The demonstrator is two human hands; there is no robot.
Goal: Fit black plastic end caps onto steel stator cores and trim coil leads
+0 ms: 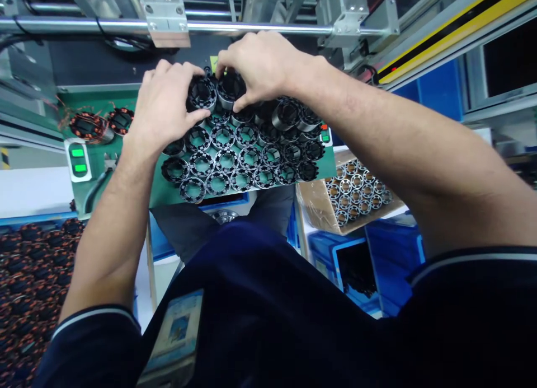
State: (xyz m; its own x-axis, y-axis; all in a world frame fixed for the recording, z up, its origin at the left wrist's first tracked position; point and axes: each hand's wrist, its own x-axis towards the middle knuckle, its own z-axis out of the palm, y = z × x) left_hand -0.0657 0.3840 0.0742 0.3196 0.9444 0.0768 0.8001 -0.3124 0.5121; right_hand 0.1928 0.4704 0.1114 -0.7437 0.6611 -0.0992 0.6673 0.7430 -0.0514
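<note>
My left hand is closed around the left side of a ring-shaped motor stator core, thumb in front and fingers behind. My right hand grips a second stator core just beside it, fingers at the back and thumb at the front. The two cores stand close together above the back rows. In front of them, several more bare stator cores with black insulation are lined up in rows on the green work surface. Part of the back row is hidden under my right hand.
Stators wound with copper wire lie at the left, by a green-button switch box and cutting pliers. A metal rod crosses above the back. A carton of metal rings and blue bins stand lower right.
</note>
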